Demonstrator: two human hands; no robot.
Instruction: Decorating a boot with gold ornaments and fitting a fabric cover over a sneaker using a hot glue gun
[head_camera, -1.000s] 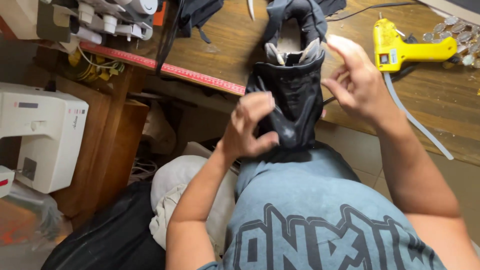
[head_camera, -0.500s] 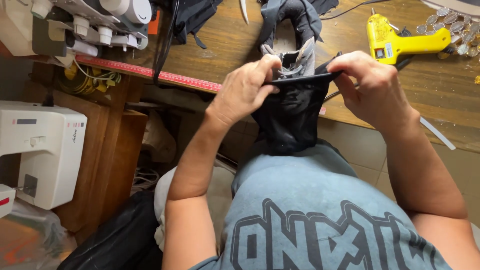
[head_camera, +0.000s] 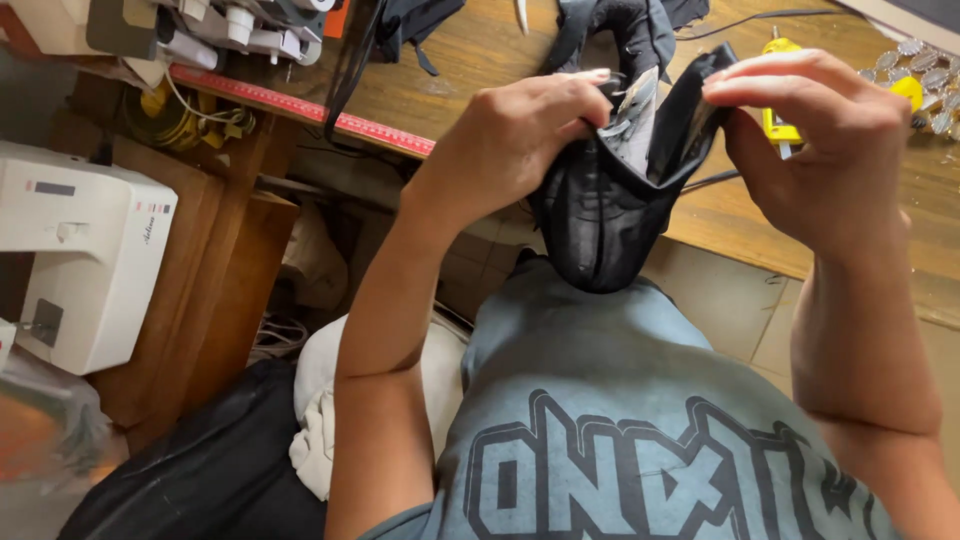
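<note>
Black fabric shoe upper held at frame centre above the lap, left hand pinching its rim at 10 o'clock, right hand gripping the rim at 2 o'clock — opening spread between them, yellow glue gun behind on the wooden table, white sewing machine at 9 o'clock.

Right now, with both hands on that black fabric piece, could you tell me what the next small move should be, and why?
Probably pull the two edges slightly further apart. The left hand and right hand each pinch one side of the black fabric piece, whose opening shows a pale lining only partly exposed. It hangs off the wooden table, so widening should meet nothing.
</note>
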